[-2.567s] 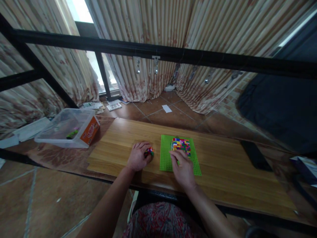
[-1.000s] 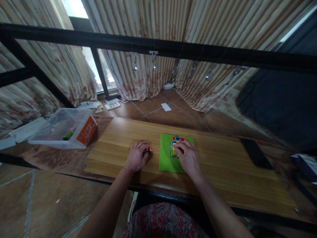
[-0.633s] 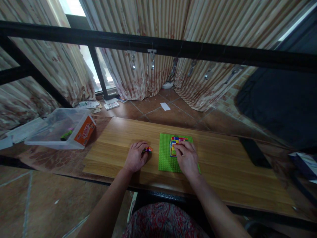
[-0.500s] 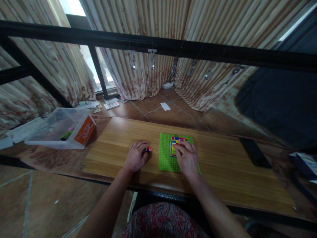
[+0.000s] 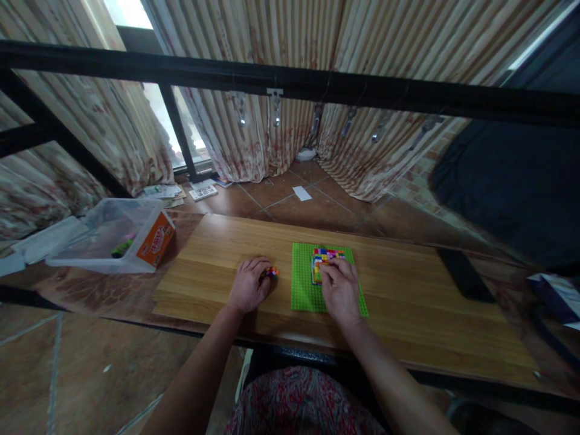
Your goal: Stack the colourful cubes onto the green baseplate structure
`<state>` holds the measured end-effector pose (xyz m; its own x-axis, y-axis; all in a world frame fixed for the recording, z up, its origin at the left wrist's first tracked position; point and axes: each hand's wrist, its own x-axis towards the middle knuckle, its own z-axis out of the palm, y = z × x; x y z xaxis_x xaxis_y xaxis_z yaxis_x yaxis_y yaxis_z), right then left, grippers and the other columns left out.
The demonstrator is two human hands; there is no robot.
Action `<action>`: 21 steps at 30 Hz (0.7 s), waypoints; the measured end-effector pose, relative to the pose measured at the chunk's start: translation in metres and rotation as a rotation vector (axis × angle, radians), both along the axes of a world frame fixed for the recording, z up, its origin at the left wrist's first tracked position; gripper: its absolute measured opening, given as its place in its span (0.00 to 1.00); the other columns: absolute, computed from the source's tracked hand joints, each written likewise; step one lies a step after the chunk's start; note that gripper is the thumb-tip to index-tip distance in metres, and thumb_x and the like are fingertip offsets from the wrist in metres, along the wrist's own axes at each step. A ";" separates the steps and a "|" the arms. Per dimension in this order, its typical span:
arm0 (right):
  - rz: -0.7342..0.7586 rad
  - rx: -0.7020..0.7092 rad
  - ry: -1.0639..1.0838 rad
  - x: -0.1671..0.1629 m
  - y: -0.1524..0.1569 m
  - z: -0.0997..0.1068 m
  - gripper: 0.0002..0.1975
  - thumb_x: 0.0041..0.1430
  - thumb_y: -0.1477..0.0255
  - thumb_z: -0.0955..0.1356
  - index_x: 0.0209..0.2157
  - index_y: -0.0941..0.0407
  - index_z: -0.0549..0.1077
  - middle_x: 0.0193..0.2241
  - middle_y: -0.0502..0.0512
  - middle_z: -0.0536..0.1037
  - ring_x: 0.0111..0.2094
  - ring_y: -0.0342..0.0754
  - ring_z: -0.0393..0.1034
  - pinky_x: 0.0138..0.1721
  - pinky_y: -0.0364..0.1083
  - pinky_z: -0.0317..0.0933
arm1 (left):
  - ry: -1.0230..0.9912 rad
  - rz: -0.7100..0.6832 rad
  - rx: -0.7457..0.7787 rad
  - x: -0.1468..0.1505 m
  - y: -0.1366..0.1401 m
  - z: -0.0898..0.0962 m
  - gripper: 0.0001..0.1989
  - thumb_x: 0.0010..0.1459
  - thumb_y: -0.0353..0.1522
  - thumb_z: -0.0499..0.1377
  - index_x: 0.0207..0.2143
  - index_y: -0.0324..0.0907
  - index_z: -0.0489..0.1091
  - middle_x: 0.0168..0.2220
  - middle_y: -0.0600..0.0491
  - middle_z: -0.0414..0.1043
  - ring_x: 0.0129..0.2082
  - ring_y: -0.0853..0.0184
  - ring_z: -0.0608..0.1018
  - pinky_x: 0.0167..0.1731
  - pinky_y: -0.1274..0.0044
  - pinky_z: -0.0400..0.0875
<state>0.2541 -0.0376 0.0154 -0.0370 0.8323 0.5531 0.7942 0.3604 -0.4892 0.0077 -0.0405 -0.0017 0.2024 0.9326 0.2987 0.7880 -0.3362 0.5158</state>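
Observation:
A small cluster of colourful toy bricks [image 5: 272, 272] lies on the wooden board, beside the fingertips of my left hand [image 5: 249, 285]. That hand rests on the board with its fingers curled round the bricks. To the right is a green baseplate [image 5: 301, 296] carrying a low, multicoloured brick build [image 5: 328, 255]. My right hand [image 5: 342, 290] leans over the plate, thumb and fingers pinched together at the top of the build on a toy brick, which is mostly hidden. The fingers also cover the build's right part.
A clear plastic bin [image 5: 99, 261] with an orange label and a few green and pink pieces stands at the left. A dark flat object [image 5: 464, 275] lies on the wooden board [image 5: 408, 314] at the right. A black metal rail [image 5: 290, 75] crosses beyond the table.
Both hands keep nearly the same places and grips. The view has shifted very slightly.

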 end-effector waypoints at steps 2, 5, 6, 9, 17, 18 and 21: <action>-0.002 -0.002 0.006 0.001 -0.001 -0.001 0.14 0.66 0.70 0.62 0.36 0.53 0.80 0.40 0.58 0.74 0.45 0.53 0.64 0.49 0.53 0.62 | 0.001 -0.006 0.002 0.000 0.000 0.000 0.14 0.56 0.30 0.55 0.45 0.44 0.71 0.52 0.49 0.72 0.53 0.59 0.71 0.55 0.64 0.63; 0.007 -0.016 -0.002 0.002 -0.001 0.000 0.15 0.65 0.70 0.62 0.36 0.53 0.80 0.40 0.58 0.74 0.44 0.53 0.64 0.48 0.53 0.62 | 0.002 -0.009 0.003 0.000 0.000 0.000 0.14 0.56 0.30 0.55 0.45 0.44 0.71 0.52 0.49 0.73 0.53 0.59 0.71 0.55 0.63 0.63; 0.013 -0.020 -0.003 0.003 -0.001 0.000 0.14 0.65 0.70 0.62 0.36 0.53 0.80 0.40 0.58 0.74 0.44 0.53 0.64 0.48 0.53 0.63 | 0.001 -0.007 0.003 0.000 0.000 0.000 0.14 0.56 0.30 0.55 0.45 0.44 0.71 0.52 0.49 0.73 0.53 0.59 0.71 0.55 0.63 0.63; 0.028 -0.024 0.010 0.005 -0.003 0.004 0.15 0.66 0.69 0.62 0.38 0.52 0.80 0.40 0.58 0.74 0.45 0.53 0.66 0.48 0.53 0.63 | -0.003 0.000 0.006 0.000 0.000 0.001 0.14 0.56 0.29 0.55 0.45 0.44 0.71 0.51 0.49 0.73 0.53 0.59 0.71 0.55 0.63 0.63; 0.111 -0.047 0.083 -0.024 -0.042 0.007 0.13 0.67 0.71 0.61 0.40 0.53 0.77 0.39 0.57 0.77 0.42 0.50 0.70 0.47 0.50 0.64 | 0.001 -0.001 0.001 0.000 0.001 0.001 0.13 0.56 0.30 0.55 0.44 0.44 0.71 0.51 0.49 0.73 0.53 0.59 0.71 0.55 0.63 0.63; 0.168 -0.088 0.084 -0.032 -0.047 0.005 0.13 0.67 0.71 0.61 0.39 0.53 0.77 0.37 0.56 0.78 0.41 0.49 0.71 0.46 0.49 0.65 | 0.000 0.002 -0.003 0.001 0.000 0.001 0.13 0.56 0.30 0.55 0.45 0.44 0.71 0.51 0.49 0.73 0.53 0.59 0.71 0.55 0.63 0.63; 0.248 -0.205 0.041 -0.054 -0.053 -0.005 0.12 0.66 0.74 0.60 0.39 0.53 0.76 0.35 0.56 0.77 0.40 0.50 0.71 0.44 0.48 0.65 | -0.006 0.001 -0.014 0.002 0.000 0.002 0.13 0.56 0.30 0.55 0.44 0.44 0.71 0.51 0.49 0.73 0.53 0.59 0.71 0.55 0.63 0.63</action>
